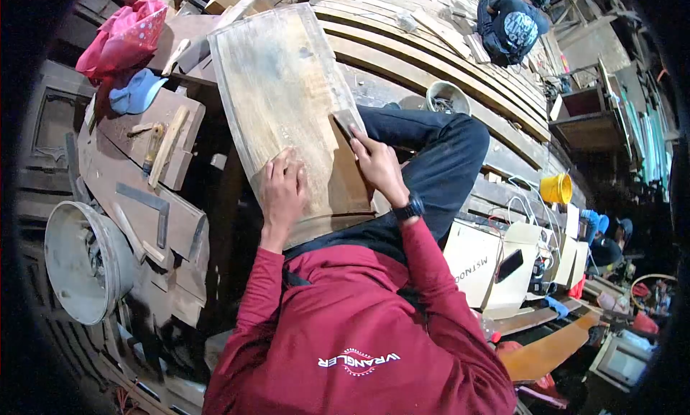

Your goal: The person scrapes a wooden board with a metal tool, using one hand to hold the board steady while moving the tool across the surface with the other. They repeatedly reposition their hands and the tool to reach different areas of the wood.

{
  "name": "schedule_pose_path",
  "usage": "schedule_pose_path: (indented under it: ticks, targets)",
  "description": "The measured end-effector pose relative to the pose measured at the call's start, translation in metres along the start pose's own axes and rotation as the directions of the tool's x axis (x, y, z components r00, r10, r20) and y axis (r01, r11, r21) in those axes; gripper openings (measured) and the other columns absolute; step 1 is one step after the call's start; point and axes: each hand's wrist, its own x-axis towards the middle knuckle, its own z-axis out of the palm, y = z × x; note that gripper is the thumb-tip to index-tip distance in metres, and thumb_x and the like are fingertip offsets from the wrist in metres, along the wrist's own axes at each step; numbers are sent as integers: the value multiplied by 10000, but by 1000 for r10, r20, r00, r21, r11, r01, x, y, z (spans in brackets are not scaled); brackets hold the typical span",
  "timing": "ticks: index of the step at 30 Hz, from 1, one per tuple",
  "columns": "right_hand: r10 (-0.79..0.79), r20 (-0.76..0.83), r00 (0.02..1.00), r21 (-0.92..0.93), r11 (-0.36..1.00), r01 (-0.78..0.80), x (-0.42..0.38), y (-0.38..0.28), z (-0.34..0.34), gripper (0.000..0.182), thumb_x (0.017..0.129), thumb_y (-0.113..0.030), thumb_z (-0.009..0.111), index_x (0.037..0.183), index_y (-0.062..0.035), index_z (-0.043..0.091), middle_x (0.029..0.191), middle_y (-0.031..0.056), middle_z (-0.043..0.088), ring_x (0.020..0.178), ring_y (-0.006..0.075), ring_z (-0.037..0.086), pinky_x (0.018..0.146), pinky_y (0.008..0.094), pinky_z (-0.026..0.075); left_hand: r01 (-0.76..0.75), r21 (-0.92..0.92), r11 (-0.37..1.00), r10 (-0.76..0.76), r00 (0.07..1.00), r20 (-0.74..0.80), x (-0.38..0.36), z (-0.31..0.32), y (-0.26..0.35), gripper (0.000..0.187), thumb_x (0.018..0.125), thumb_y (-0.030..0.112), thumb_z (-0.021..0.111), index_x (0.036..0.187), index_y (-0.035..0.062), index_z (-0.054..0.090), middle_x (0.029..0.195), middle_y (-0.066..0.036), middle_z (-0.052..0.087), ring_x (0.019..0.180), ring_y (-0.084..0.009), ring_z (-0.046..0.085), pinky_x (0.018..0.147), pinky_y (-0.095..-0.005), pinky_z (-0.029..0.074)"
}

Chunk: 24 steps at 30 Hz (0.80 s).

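A pale wooden panel (277, 91) with a raised border lies tilted across my lap. My left hand (283, 188) rests on its lower left part, the fingers loosely spread on the surface. Near the panel's right edge, my right hand (379, 163) holds a flat, dark strip-like tool (346, 120), its fingers along the tool's side. Whether the tool is metal or wood I cannot tell. A shadow from my right arm darkens the panel's lower right part.
At left are a white bucket (75, 264), a metal square (162, 224), a screwdriver-like tool (153, 149) and a blue cap (136, 91). A phone (509, 266) lies on cardboard at right, near a yellow bucket (555, 188). Another person (514, 26) sits at the back right.
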Motion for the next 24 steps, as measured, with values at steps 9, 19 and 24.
schedule_pose_path:
  ticks: [9,19,24]
  targets:
    - [234,60,970,117,964,-240,-27,52,-51,519,940,-411,761,1238,13,744,951,234,776,893,288,776,807,387,572,260,-108,960,-278,938,-209,-4,-8,-5,290,905,60,699,1178,-25,651,1462,-221,467,1381,-407,441,1160,-512,361]
    - [232,67,970,183,953,-240,-28,72,-38,536,940,-383,770,1317,-7,708,1046,219,788,920,240,773,820,361,572,430,-388,815,-535,816,-219,-17,-3,-36,495,928,220,799,1307,-10,580,1425,-238,528,1328,-404,525,1135,-473,402]
    - [228,123,966,279,926,-254,-29,49,-48,488,945,-338,778,1289,3,718,886,179,765,780,145,705,736,331,557,608,-569,553,-629,753,193,-15,-27,-52,540,1026,299,710,1374,-86,559,1257,-207,703,1151,-262,654,1031,-374,482]
